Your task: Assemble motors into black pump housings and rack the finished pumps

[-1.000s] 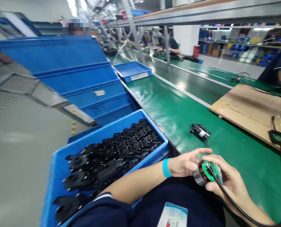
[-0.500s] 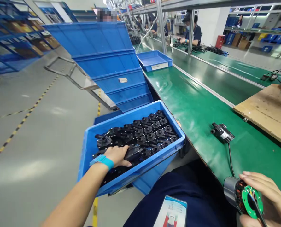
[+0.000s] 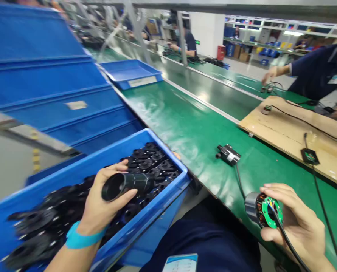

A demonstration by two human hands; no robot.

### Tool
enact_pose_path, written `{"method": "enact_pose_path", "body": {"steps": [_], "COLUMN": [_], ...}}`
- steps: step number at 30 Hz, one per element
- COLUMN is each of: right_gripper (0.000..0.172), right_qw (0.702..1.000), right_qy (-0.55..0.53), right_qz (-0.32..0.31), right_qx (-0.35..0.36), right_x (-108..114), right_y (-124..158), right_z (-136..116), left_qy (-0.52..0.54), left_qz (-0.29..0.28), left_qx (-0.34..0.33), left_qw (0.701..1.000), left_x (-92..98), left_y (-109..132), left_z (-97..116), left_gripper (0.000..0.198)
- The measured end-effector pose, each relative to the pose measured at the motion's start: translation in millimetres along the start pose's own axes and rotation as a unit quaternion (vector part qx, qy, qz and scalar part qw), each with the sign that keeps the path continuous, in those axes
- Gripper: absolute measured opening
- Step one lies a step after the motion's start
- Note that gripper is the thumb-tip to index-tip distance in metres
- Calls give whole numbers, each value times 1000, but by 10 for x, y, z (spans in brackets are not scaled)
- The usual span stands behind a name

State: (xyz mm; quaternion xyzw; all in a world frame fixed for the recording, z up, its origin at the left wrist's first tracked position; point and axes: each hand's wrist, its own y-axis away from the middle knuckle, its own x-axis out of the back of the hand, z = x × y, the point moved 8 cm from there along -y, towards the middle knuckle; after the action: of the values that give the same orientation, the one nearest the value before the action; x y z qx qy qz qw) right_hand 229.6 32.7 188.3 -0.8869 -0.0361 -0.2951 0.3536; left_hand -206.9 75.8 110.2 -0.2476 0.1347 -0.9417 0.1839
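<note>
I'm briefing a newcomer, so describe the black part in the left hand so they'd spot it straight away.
Start at the blue bin of black parts left of the green belt. Above it, the left hand holds a black tube. Unlike the flat round caps beneath, it is long, smooth and hollow.

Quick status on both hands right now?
Left hand: closed around a black plastic housing above the blue bin.
Right hand: closed on a wired motor stator.

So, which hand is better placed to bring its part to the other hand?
Probably the left hand: its black housing is free above the blue bin, while the right hand holds a stator trailing a cable.
</note>
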Motion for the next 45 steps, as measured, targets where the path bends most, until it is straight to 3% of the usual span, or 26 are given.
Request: {"method": "enact_pose_path", "body": {"steps": [2,6,9,12,16,20,25,30,33,37,41,45], "right_gripper": [60,57,58,58,54,55,58,58,65,61,55,67], "right_qw": [999,994,991,988,987,995,998,992,987,986,988,987], "right_qy": [3,23,33,46,59,66,58,89,121,126,151,154], "right_qz": [36,94,117,135,138,71,-21,-81,-90,-89,-34,-42], "right_qx": [-19,-50,-56,-56,-54,-20,-18,-48,-54,-68,-20,23], "right_x": [105,239,285,320,261,-15,-304,-372,-391,-463,-470,-590], "right_y": [-32,-51,-66,-100,-179,-257,-245,-223,-206,-142,-83,-33], "right_z": [47,171,235,250,207,170,287,363,413,523,444,394], "left_qy": [132,210,204,168,156,153,158,148,137,140,149,161], "left_qz": [-52,-186,-202,-257,-321,-373,-393,-409,-405,-392,-346,-328], "left_qx": [-46,-90,-54,-22,-18,-5,-11,-11,-3,-5,-33,-62], "left_qw": [989,956,956,951,934,915,906,900,904,909,926,929], "left_x": [-520,-1674,-2254,-2587,-2696,-2731,-2736,-2753,-2769,-2747,-2623,-2567], "left_y": [-3,191,363,521,601,596,550,523,500,482,470,486], "left_z": [396,1053,1173,1168,1189,1215,1258,1256,1215,1196,1209,1185], "left_gripper": [45,43,50,52,59,63,53,54,53,58,55,51]}}
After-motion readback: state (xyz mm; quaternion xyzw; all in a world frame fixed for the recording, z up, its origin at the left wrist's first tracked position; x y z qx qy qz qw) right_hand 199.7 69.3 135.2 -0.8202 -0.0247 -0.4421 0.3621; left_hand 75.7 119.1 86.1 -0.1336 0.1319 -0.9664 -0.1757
